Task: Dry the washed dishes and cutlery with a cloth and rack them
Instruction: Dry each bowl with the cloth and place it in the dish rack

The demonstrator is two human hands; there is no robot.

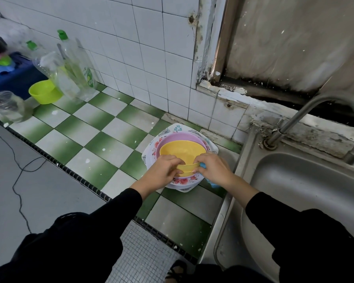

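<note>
Table (102, 139): green-and-white checked tile top that runs from the far left corner to the sink edge and carries everything listed below.
Sink (307, 180): steel basin let in at the right end of the table; no dishes show in the visible part.
Tap (307, 111): curved steel spout rising from the back ledge of the sink and arching to the right.
Blue crate (16, 78): far left against the wall, with coloured plastic pieces on top, blurred.
Bottles (78, 64): clear plastic with green caps, standing in a group beside the crate.
Lime bowl (44, 91): upright in front of the crate, just beside the bottles.
Patterned plates (172, 129): stacked on the table right by the sink edge, forming the base of the dish pile.
Lilac bowl (178, 137): sits on the plates, mouth up.
Yellow bowl (182, 153): nested in the lilac bowl with its near rim tilted up toward the camera.
Left hand (164, 170): fingers curled over the yellow bowl's near rim, gripping it; black sleeve to the wrist.
Right hand (213, 168): fingertips pinch the same near rim from the other side.
Blue cloth (212, 183): shows under the right hand and wrist; whether the hand grips it I cannot tell.
</note>
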